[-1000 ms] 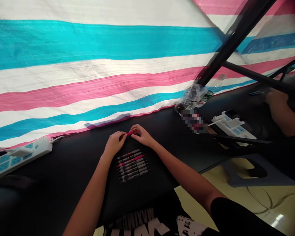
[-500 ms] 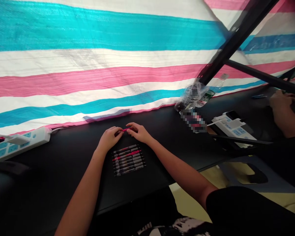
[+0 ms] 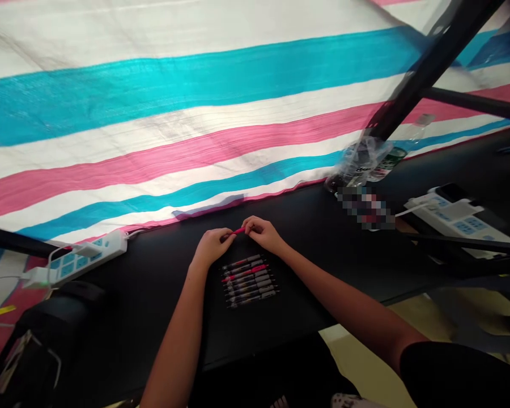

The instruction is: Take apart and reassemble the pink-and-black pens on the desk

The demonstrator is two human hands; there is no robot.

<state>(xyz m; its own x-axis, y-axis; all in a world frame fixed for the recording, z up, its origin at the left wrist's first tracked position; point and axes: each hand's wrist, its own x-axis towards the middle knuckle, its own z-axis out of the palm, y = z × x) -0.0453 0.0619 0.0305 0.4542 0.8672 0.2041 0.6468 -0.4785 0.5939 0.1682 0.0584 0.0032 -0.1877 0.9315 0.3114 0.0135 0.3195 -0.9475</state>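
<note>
- Pink, white and turquoise striped tarpaulin (image 3: 195,130) hanging along the far edge of the table, with a black metal pole (image 3: 433,68) slanting across its upper right.
- Black tabletop (image 3: 144,300) running wide, its near edge just past the pens and open bare surface on both sides of the forearms.
- White power strips at either end: one (image 3: 83,258) on the left, another (image 3: 454,218) on the right.
- Crumpled clear plastic bag (image 3: 363,158) and plastic bottle (image 3: 408,139) against the tarpaulin, a pixelated patch beside them, its contents unreadable.
- Row of pens (image 3: 250,280) lying side by side on the table, just nearer than the hands, one pink among the dark ones.
- Compared with earlier views, the whole scene shifted right in the picture from a head turn, the hands' hold on the pen unchanged.
- Left hand (image 3: 212,246) and right hand (image 3: 261,233) meeting just above the row.
- Pink pen (image 3: 238,231) between them, its ends mostly hidden.
- Fingers (image 3: 249,225) of both hands curled narrow, pinching the pen.
</note>
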